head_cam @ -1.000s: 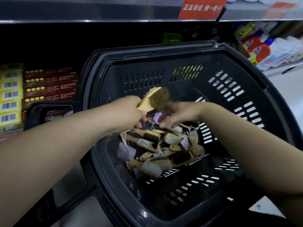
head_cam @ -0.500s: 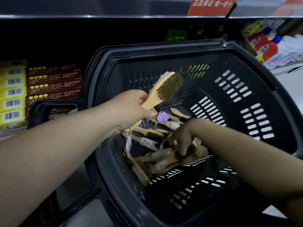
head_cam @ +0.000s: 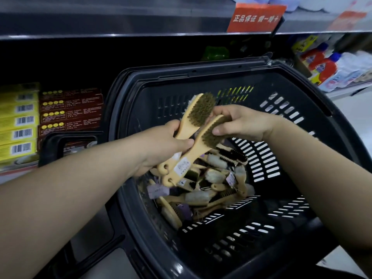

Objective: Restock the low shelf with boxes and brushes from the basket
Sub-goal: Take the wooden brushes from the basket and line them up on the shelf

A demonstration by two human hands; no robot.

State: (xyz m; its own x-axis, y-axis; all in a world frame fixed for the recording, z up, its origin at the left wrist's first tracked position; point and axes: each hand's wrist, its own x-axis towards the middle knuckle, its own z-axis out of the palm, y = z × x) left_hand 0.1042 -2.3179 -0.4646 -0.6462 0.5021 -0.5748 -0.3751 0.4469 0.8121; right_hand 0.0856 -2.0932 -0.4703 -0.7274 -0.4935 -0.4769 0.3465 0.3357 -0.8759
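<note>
This is a shop: a red printed shelf sign point(head_cam: 255, 18) hangs at one o'clock, stacked yellow barcoded boxes point(head_cam: 19, 121) sit at nine.

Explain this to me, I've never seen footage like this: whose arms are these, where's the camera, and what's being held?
No machine here: a person wears a camera on the head, looking down at their own arms. The left hand grips a wooden brush by its handle. The right hand pinches a second brush at its bristle end, alongside the first. Below them is a dark plastic basket with a pile of brushes at its bottom. Behind, at left, are stacks of yellow boxes and dark red boxes.
</note>
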